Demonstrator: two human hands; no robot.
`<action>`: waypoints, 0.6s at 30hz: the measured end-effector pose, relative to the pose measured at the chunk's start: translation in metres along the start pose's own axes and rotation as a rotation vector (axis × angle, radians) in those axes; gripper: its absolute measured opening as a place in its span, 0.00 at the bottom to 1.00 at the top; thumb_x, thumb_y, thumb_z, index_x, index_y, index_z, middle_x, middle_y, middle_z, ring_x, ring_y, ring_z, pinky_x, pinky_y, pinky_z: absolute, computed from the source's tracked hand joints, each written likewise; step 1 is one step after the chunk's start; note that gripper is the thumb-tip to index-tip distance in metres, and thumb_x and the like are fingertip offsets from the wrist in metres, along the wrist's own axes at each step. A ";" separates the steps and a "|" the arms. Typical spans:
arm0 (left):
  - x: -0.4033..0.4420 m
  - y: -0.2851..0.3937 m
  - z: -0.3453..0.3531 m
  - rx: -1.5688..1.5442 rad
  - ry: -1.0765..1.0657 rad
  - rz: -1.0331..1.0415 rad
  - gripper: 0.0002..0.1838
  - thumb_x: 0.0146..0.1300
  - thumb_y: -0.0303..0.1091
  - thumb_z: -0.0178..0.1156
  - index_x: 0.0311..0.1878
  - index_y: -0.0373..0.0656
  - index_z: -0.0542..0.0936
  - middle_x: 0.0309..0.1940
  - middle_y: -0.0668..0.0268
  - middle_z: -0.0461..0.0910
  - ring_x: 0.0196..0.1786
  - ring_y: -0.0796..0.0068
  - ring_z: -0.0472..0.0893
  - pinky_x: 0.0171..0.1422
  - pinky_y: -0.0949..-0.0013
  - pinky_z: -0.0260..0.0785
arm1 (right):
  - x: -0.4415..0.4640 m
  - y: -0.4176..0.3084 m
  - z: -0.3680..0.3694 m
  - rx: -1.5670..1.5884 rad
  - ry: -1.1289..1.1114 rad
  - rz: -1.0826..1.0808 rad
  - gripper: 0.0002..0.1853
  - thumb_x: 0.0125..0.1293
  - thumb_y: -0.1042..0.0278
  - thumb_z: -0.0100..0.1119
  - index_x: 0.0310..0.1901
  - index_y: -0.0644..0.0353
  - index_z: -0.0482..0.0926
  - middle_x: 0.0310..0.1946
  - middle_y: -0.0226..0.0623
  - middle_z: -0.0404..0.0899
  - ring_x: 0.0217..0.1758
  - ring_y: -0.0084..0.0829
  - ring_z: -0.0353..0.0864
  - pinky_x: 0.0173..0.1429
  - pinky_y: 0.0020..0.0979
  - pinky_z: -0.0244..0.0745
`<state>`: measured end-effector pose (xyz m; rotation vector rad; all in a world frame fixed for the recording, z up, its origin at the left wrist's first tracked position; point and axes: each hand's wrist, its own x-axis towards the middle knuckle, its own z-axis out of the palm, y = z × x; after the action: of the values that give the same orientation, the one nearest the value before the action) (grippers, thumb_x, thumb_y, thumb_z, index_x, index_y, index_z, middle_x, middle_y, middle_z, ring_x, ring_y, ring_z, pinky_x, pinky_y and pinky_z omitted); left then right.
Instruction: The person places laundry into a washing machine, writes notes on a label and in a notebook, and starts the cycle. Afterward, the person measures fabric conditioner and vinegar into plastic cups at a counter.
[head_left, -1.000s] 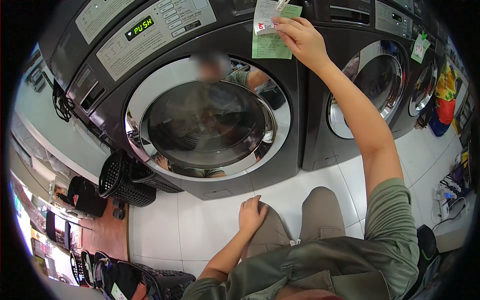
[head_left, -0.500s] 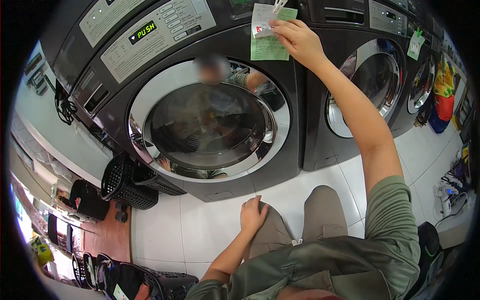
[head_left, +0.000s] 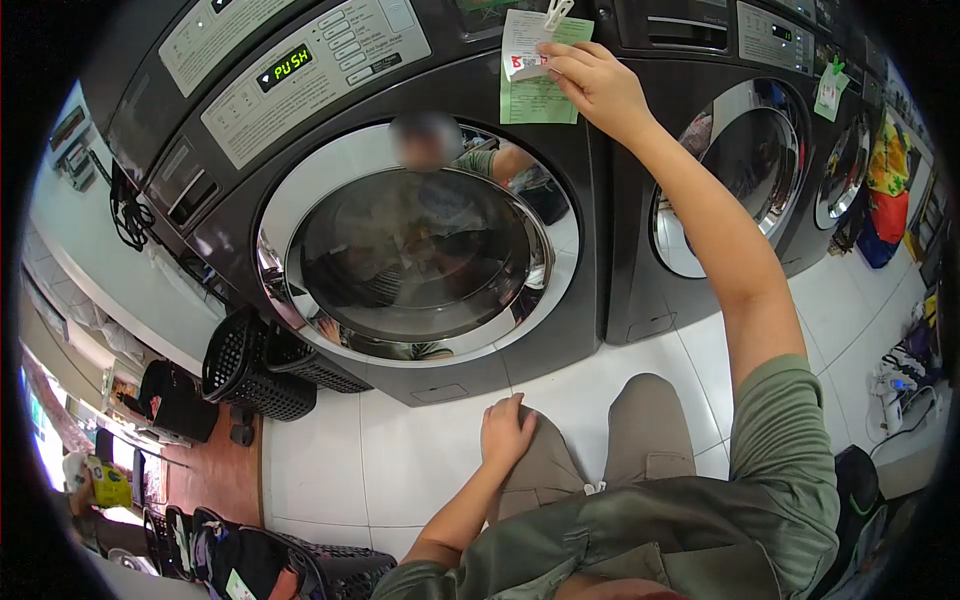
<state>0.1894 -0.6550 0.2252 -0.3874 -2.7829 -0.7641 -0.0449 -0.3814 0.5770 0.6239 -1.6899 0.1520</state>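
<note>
My right hand (head_left: 592,85) is raised to the front of a dark washing machine (head_left: 470,375). Its thumb and fingers pinch the lower edge of a white paper slip (head_left: 524,38) with red print. Behind the slip hangs a green paper sheet (head_left: 540,102), and a white clothes peg (head_left: 559,12) sits at their top. My left hand (head_left: 506,434) lies on my left knee with its fingers apart, holding nothing. The round glass door (head_left: 415,255) of the machine is closed and reflects a person. "PUSH" glows on the display (head_left: 285,68).
Black plastic baskets (head_left: 255,365) stand left of the machine. A basket of clothes (head_left: 250,555) is at the lower left, near a person's hand with a yellow-green packet (head_left: 108,484). A second washer (head_left: 650,290) adjoins on the right. A white power strip (head_left: 890,405) lies far right.
The white slip's lower edge has curled up a little in my right hand. At the lower left, the yellow-green packet has shifted up and right. My left hand has stayed put.
</note>
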 end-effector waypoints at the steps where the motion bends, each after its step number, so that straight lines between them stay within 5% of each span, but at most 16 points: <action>1: 0.000 0.000 0.000 0.003 0.002 0.001 0.21 0.54 0.42 0.57 0.49 0.40 0.72 0.41 0.57 0.76 0.48 0.59 0.73 0.58 0.59 0.59 | 0.000 0.000 0.000 -0.011 -0.001 0.004 0.08 0.61 0.63 0.54 0.40 0.49 0.77 0.50 0.17 0.75 0.49 0.31 0.75 0.46 0.28 0.75; 9: 0.000 0.000 -0.002 -0.002 0.043 -0.025 0.21 0.53 0.42 0.57 0.48 0.41 0.73 0.40 0.56 0.77 0.47 0.59 0.74 0.56 0.59 0.61 | 0.019 -0.048 -0.016 -0.057 0.252 -0.222 0.14 0.40 0.75 0.55 0.34 0.55 0.76 0.32 0.29 0.74 0.36 0.32 0.74 0.33 0.31 0.69; 13: 0.004 0.004 -0.009 -0.025 -0.029 -0.044 0.21 0.53 0.42 0.58 0.48 0.41 0.73 0.40 0.56 0.77 0.48 0.59 0.74 0.55 0.59 0.61 | 0.073 -0.092 0.000 0.017 0.088 -0.037 0.20 0.53 0.71 0.56 0.50 0.49 0.75 0.28 0.33 0.73 0.33 0.34 0.76 0.34 0.33 0.71; 18: 0.001 -0.001 -0.009 -0.019 0.022 -0.033 0.22 0.53 0.41 0.58 0.49 0.41 0.73 0.39 0.57 0.77 0.47 0.59 0.74 0.54 0.59 0.61 | 0.122 -0.109 0.035 -0.108 0.053 -0.087 0.18 0.59 0.61 0.53 0.53 0.42 0.73 0.23 0.33 0.74 0.24 0.33 0.77 0.26 0.33 0.72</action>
<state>0.1898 -0.6598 0.2324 -0.3355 -2.7697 -0.7976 -0.0337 -0.5269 0.6588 0.6065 -1.6054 0.0148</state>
